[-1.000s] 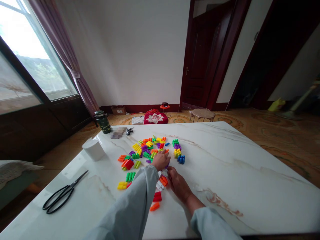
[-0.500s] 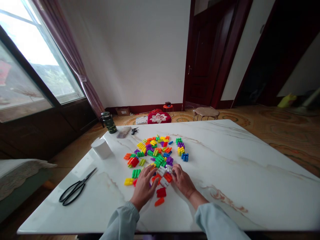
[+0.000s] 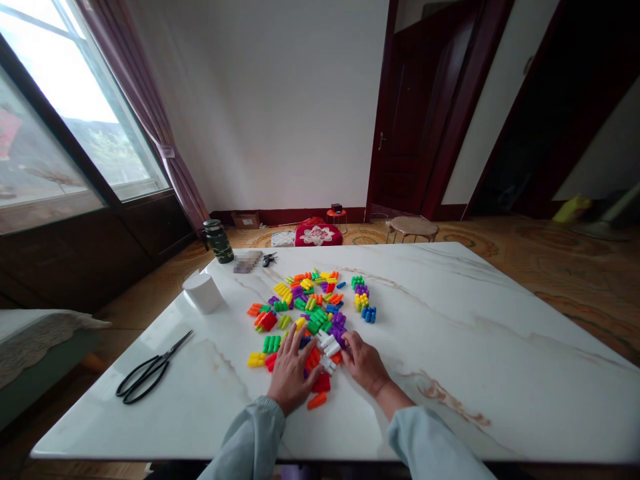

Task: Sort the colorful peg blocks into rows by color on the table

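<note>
Near the front of a pile of bright plastic building blocks (image 3: 317, 323), my left hand (image 3: 291, 373) lies palm down, fingers spread over red, orange and blue pieces. Nothing shows gripped in it. My right hand (image 3: 367, 365) is at the pile's right edge, thumb and fingers curled together beside white blocks (image 3: 329, 345) and purple blocks (image 3: 339, 328). What its fingertips hold, if anything, is hidden. A red block (image 3: 322, 383) and an orange block (image 3: 317, 401) lie just right of my left hand, nearest to me.
Four-colour clusters of joined blocks (image 3: 361, 301) form a short row right of the pile. Long-handled black scissors (image 3: 153, 369) lie at left, below a white paper roll (image 3: 203, 293). A dark flask (image 3: 219, 242) and small black snips (image 3: 269, 260) are at the far left.
My left hand has shifted slightly right, partly covering the red block. The white piece at my right fingertips no longer shows there, and white blocks now lie between my hands.
</note>
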The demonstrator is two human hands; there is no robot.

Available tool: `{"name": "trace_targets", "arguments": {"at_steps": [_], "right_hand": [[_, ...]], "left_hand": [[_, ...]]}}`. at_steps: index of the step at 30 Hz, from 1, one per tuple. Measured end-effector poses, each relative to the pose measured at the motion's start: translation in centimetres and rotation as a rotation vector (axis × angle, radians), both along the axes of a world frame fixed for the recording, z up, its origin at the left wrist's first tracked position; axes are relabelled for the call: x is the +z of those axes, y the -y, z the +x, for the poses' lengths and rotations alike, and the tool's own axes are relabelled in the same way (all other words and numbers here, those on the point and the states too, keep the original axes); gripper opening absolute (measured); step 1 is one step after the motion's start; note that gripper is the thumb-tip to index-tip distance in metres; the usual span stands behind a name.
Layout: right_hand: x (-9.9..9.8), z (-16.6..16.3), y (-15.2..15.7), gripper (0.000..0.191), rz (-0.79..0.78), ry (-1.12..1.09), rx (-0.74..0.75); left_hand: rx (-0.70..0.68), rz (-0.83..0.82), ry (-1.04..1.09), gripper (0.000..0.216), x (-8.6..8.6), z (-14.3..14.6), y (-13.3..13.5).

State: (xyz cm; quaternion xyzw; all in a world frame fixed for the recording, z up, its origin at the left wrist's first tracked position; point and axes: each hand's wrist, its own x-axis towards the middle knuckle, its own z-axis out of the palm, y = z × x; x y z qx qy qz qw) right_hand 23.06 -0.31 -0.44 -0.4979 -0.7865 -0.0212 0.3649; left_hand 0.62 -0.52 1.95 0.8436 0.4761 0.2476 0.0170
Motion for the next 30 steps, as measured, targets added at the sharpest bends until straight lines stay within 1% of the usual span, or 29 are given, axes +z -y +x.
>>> {"name": "trace_targets", "arguments": {"at_steps": [2,4,8,11,14,16,19,21,22,23,25,27,28,30], "right_hand": [[0.2,0.1,0.2,0.038,-0.008,0.027,0.012],[0.4,0.1,0.3,0.046,-0.028,0.055,0.036],[1.2,0.1,0.6,0.051,-0.053,0.082,0.078],[1.8,0.0,0.7,0.054,-0.033,0.127,0.13],[2.4,-0.4,0.6,0.05,-0.017,0.207,0.187],[2.6,-0.7,0.7,0.044,-0.014,0.246,0.198],[2.6,-1.2,0.8,0.035,0.003,0.24,0.205],[2.4,-1.2,0.9,0.029,0.017,0.15,0.197],[2.1,-0.9,0.9,0.026,0.027,0.063,0.159],[1.9,-0.5,0.7,0.023,0.038,-0.051,0.093],[1.3,0.8,0.3,0.021,0.034,-0.321,-0.09],[0.8,2.6,-0.4,0.029,-0.048,-0.552,-0.22],[0.7,3.7,-0.9,0.034,-0.115,-0.627,-0.245],[0.4,5.5,-1.6,0.042,-0.241,-0.694,-0.254]], "left_hand": [[-0.004,0.008,0.01,0.051,0.1,0.1,0.1],[-0.008,0.015,0.022,0.05,0.2,0.1,0.1],[-0.002,0.012,0.033,0.049,0.3,0.2,0.1],[0.005,0.007,0.029,0.047,0.4,0.2,0.1],[0.018,0.011,0.032,0.045,0.5,0.3,0.2],[0.02,0.015,0.04,0.043,0.5,0.3,0.2],[0.025,0.024,0.05,0.042,0.5,0.3,0.2],[0.033,0.032,0.039,0.042,0.4,0.3,0.2],[0.037,0.036,0.03,0.042,0.3,0.3,0.2],[0.039,0.038,0.02,0.041,0.2,0.3,0.1],[0.043,0.043,0.004,0.041,0.1,0.2,0.1],[0.046,0.049,-0.006,0.041,0.0,0.2,0.0],[0.048,0.054,-0.01,0.041,-0.1,0.2,0.0],[0.05,0.064,-0.015,0.041,-0.1,0.2,0.0]]}}
